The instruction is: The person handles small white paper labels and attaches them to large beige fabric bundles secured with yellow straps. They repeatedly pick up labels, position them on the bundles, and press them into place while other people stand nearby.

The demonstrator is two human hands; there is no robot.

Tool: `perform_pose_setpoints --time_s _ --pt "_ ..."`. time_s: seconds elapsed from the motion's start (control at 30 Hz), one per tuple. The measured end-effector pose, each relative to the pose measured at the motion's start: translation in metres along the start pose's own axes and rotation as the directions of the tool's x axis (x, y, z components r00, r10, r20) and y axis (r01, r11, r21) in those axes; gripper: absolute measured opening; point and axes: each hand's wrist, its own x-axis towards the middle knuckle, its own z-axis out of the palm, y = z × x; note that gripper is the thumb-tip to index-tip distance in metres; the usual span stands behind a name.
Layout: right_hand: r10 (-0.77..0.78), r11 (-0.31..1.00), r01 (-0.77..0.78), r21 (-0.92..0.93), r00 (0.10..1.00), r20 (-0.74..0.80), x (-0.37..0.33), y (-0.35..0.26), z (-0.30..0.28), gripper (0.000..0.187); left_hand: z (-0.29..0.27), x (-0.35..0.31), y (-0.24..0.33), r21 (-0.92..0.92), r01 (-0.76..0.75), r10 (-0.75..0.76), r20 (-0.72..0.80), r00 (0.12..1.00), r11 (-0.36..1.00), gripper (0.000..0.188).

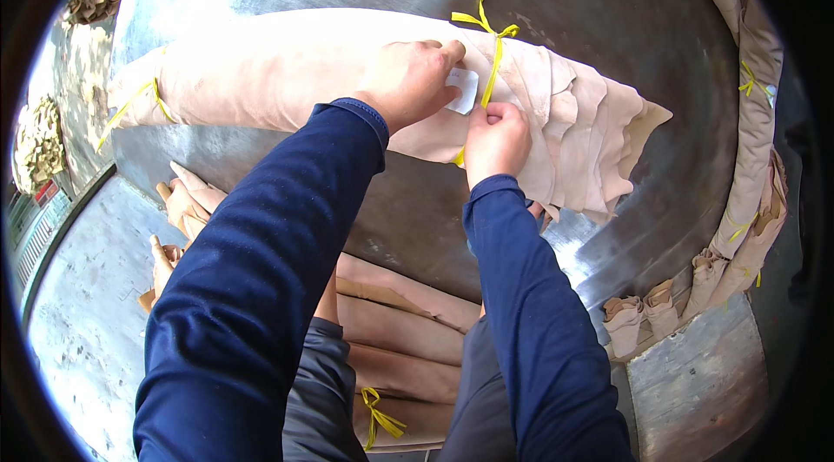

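Observation:
A long roll of pale pinkish leather [252, 71] lies across the dark metal table [417, 201], its layered, ragged edges fanned out at the right end. Near that end a yellow tie [496, 62] wraps round it, knotted on top. My left hand [410, 79] rests over the roll with thumb and fingers on the left edge of a small white label [466, 88] beside the tie. Just right of and below the label, my right hand [498, 140] is closed on the yellow tie. A second yellow tie [156, 101] circles the roll's left end.
More tied leather rolls [751, 132] run along the table's right side. Below me, between my legs, lie several stacked rolls [404, 323] with a yellow bow [378, 414]. Other rolled pieces [187, 206] sit at the left, by a grey metal surface [95, 288].

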Motion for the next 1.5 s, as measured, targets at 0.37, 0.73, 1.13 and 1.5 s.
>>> perform_pose_setpoints --time_s 0.37,0.73,1.13,1.5 --pt "0.187 0.579 -0.492 0.650 0.856 0.481 -0.003 0.006 -0.026 0.011 0.021 0.001 0.039 0.024 0.017 -0.018 0.006 1.000 1.000 0.019" --pt "0.164 0.877 -0.258 0.406 0.954 0.251 -0.002 0.023 -0.031 0.016 -0.009 -0.058 0.007 -0.512 0.375 -0.493 -0.111 0.863 0.772 0.023" --pt "0.084 0.935 -0.153 0.320 0.972 0.219 0.016 0.039 -0.020 0.014 0.036 -0.018 0.042 -0.514 0.498 -0.622 -0.093 0.777 0.699 0.019" --pt "-0.165 0.986 0.164 0.018 0.978 0.127 0.040 0.008 -0.037 0.028 0.036 -0.016 0.041 -0.281 0.286 -0.358 -0.251 0.899 0.916 0.018"
